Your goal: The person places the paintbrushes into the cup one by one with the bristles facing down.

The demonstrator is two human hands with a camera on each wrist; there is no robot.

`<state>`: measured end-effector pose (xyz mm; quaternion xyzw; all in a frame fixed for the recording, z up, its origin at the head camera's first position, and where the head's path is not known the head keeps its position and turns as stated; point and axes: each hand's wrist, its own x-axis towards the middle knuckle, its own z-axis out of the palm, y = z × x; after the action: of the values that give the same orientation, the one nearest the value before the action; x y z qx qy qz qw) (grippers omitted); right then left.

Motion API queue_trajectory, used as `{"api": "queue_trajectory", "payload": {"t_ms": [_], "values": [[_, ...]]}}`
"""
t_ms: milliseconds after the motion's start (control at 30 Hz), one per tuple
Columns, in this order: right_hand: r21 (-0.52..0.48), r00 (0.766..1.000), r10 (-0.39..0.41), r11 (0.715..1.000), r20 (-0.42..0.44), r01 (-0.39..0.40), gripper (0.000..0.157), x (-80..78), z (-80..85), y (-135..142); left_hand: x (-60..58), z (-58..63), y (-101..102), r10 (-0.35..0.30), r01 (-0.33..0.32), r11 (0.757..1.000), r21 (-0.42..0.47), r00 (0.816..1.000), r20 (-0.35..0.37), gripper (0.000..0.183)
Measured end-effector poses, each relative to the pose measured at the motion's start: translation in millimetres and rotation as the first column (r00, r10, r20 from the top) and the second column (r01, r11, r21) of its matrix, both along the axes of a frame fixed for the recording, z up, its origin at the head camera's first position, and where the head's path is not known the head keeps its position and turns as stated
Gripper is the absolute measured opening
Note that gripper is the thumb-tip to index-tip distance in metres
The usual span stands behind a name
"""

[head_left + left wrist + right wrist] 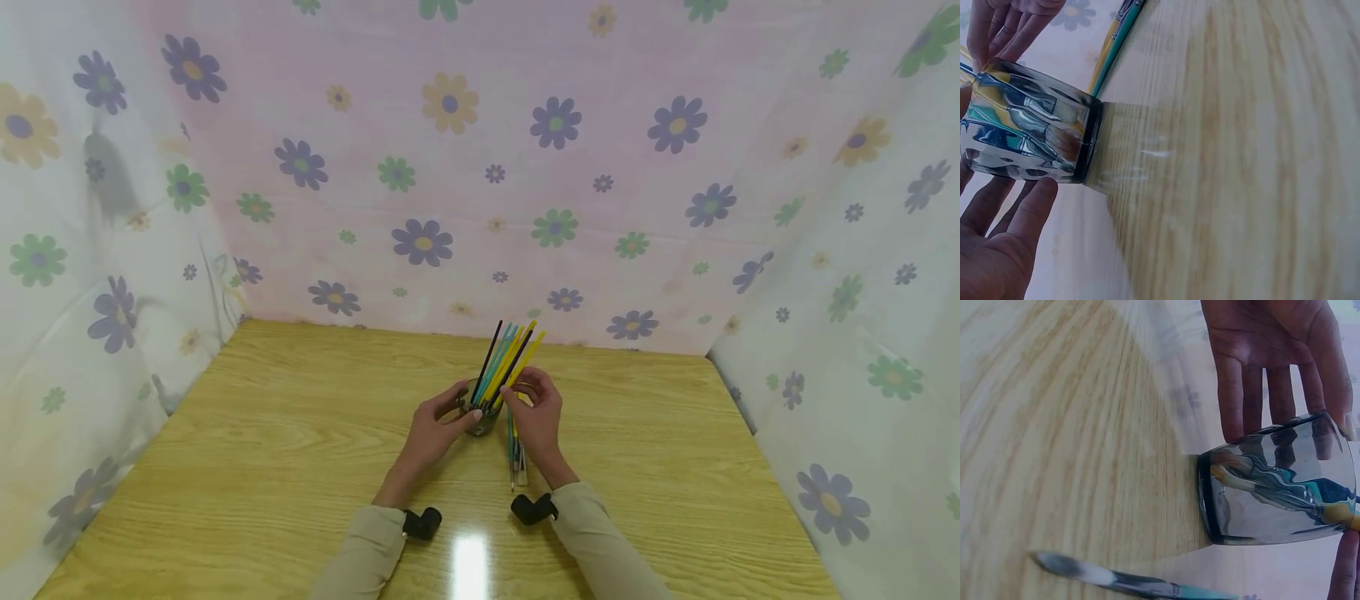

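Observation:
A clear drinking glass (481, 428) stands on the table, holding several paintbrushes (497, 368) with yellow, teal and dark handles, bristles down. Through its wall the left wrist view shows the bristles (1063, 142) near the base. My left hand (433, 432) grips the glass from the left, thumb by the rim. At the rim's right side, my right hand (538, 415) pinches a paintbrush handle among the others with thumb and fingers. Loose paintbrushes (513, 467) lie on the table just below the right hand, partly covered by it.
The wood-grain table (300, 467) reaches back to a flower-printed cloth (480, 208) that encloses it behind and on both sides. A black wrist camera (422, 524) sits at my left sleeve and another black camera (532, 509) at the right.

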<state>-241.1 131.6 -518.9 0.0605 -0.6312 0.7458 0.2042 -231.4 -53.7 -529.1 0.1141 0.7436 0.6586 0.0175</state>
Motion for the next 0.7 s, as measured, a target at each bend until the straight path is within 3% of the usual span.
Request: {"api": "queue_trajectory", "payload": {"t_ms": [200,400,700], "values": [[0.003,0.996,-0.016,1.0,0.092,0.016,0.03,-0.1,2.3,1.0,-1.2,-0.2,0.2,-0.008,0.008,1.0,0.015,1.0,-0.008,0.061],[-0.044,0.976,0.013,0.999,0.216,-0.004,0.032,0.3,7.7,0.7,0.3,1.4,0.2,-0.008,0.008,0.999,0.037,1.0,0.003,0.062],[-0.016,0.964,0.05,0.999,0.26,-0.048,0.036,1.0,8.0,3.9,-0.3,1.1,-0.3,-0.016,0.016,0.999,0.033,1.0,0.01,0.062]]}}
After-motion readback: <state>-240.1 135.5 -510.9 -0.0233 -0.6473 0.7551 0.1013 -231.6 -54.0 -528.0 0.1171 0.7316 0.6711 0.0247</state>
